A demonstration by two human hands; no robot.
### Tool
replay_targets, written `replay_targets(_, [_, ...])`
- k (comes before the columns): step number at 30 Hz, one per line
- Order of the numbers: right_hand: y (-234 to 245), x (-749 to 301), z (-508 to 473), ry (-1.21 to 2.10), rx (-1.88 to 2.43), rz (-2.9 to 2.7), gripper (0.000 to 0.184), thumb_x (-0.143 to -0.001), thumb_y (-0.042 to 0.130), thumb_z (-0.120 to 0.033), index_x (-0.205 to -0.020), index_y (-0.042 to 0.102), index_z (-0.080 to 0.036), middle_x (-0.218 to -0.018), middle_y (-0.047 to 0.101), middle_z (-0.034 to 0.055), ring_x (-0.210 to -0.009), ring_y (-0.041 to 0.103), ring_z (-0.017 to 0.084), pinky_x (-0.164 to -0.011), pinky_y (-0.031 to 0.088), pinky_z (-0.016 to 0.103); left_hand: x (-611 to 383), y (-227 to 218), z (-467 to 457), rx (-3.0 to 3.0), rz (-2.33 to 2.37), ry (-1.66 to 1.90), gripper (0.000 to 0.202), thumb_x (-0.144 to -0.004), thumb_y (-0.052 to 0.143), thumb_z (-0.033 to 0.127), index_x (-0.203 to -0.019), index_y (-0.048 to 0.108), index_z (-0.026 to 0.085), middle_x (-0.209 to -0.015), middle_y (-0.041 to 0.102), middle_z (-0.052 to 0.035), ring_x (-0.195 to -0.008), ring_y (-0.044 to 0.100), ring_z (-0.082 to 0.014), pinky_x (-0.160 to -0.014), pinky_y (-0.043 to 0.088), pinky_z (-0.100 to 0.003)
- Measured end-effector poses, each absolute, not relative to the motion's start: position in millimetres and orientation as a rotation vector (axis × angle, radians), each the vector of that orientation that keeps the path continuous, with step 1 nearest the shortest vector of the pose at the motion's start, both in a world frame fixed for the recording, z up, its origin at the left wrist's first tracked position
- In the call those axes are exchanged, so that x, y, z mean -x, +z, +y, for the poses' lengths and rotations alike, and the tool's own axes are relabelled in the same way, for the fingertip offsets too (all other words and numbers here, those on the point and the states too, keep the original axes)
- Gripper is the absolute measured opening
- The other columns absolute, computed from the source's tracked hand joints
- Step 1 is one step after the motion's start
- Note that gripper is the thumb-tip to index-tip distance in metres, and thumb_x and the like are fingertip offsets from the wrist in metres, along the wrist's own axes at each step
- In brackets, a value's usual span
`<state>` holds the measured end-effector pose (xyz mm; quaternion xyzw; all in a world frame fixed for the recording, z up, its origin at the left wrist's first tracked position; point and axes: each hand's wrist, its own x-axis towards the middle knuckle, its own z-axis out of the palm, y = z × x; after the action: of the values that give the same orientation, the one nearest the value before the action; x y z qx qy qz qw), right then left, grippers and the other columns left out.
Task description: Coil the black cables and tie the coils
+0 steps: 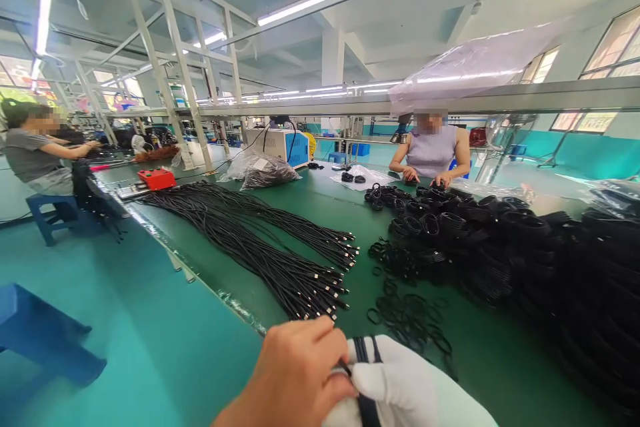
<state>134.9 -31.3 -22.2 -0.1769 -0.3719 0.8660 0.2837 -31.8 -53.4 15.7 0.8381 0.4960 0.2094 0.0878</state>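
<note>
My bare left hand (300,370) is at the bottom centre with its fingers pinched on the dark end of a black cable (345,367). Against it is my right hand (405,383) in a white glove, thumb pressed toward the left fingertips. Black strands of the cable loop around the gloved fingers and show above and below the thumb. The lower part of the coil runs out of the frame. Just beyond the hands lie long straight black cables (235,240) with metal plugs at their near ends. Loose black bands (413,317) are scattered to the right of these plugs.
A large pile of coiled black cables (500,253) covers the right of the green table (320,203). A co-worker (435,150) handles coils across it. A red clamp-like device (156,179), plastic bag (270,170) and blue-white box (290,147) stand farther back. Blue stools (40,327) are left.
</note>
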Motion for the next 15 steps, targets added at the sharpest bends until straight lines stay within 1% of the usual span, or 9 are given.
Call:
replay_targets(2, [-23.5,-133.9,-31.8,2.488,0.358,-1.018,0.045,-0.067,0.075,-0.034,-0.098,0.062,-0.003,-0.083,0.063,0.0119,-0.074,0.06,0.017,-0.074,0.042,0.033,39.4,31.6,-40.5,-2.232,1.353,0.632,0.003,-0.074,0.063,0.019,-0.072,0.065,0.021,-0.073,0.058,0.0041,-0.064,0.053,-0.0102,-0.057,0.037,-0.018])
replay_targets(4, [-23.9,-130.4,-31.8,2.588,0.272,-0.927,0.043,-0.064,0.077,-0.032,-0.094,0.061,-0.005,-0.073,0.058,0.0053,-0.063,0.054,0.012,-0.07,0.039,0.028,43.3,34.6,-29.6,-1.957,1.262,0.654,0.002,-0.068,0.067,0.02,-0.069,0.066,0.019,-0.075,0.055,0.0046,-0.063,0.048,-0.0088,-0.055,0.035,-0.017])
replay_targets(6, [-25.0,-125.2,-32.3,2.653,0.191,-0.802,0.037,-0.06,0.08,-0.027,-0.083,0.059,-0.007,-0.061,0.047,-0.0027,-0.054,0.044,0.006,-0.064,0.035,0.024,43.3,26.3,-22.3,-1.708,1.175,0.668,0.009,-0.062,0.07,0.022,-0.067,0.065,0.016,-0.07,0.053,0.0046,-0.06,0.045,-0.0089,-0.053,0.034,-0.018])
replay_targets(8, [-26.8,-120.5,-33.3,2.651,0.182,-0.707,0.034,-0.059,0.08,-0.024,-0.079,0.058,-0.009,-0.058,0.042,-0.0057,-0.051,0.037,0.005,-0.062,0.033,0.023,40.4,12.0,-20.4,-1.497,1.11,0.678,0.014,-0.064,0.067,0.027,-0.069,0.065,0.014,-0.064,0.052,0.0046,-0.059,0.044,-0.0093,-0.054,0.035,-0.019])
replay_targets(11, [-28.3,-117.6,-33.8,2.531,0.259,-0.649,0.037,-0.06,0.08,-0.025,-0.088,0.06,-0.012,-0.063,0.047,-0.0044,-0.053,0.039,0.006,-0.063,0.034,0.025,34.0,-10.5,-28.6,-1.33,1.14,0.724,0.024,-0.077,0.053,0.036,-0.075,0.065,0.015,-0.064,0.057,0.0022,-0.061,0.049,-0.0117,-0.059,0.039,-0.022])
replay_targets(13, [-26.7,-118.9,-32.0,2.423,0.3,-0.615,0.039,-0.062,0.079,-0.025,-0.094,0.061,-0.014,-0.066,0.051,-0.0033,-0.056,0.044,0.008,-0.065,0.037,0.027,30.5,-22.8,-39.3,-1.386,1.273,0.721,0.025,-0.081,0.045,0.034,-0.076,0.064,0.018,-0.068,0.06,0.0006,-0.065,0.053,-0.0143,-0.061,0.042,-0.024])
replay_targets(15, [-23.2,-122.3,-28.0,2.313,0.323,-0.579,0.04,-0.062,0.079,-0.024,-0.097,0.062,-0.014,-0.071,0.056,-0.0014,-0.06,0.049,0.009,-0.068,0.04,0.029,27.9,-31.7,-51.0,-1.612,1.468,0.644,0.024,-0.084,0.041,0.028,-0.075,0.062,0.021,-0.071,0.063,-0.0005,-0.069,0.058,-0.0167,-0.063,0.043,-0.025])
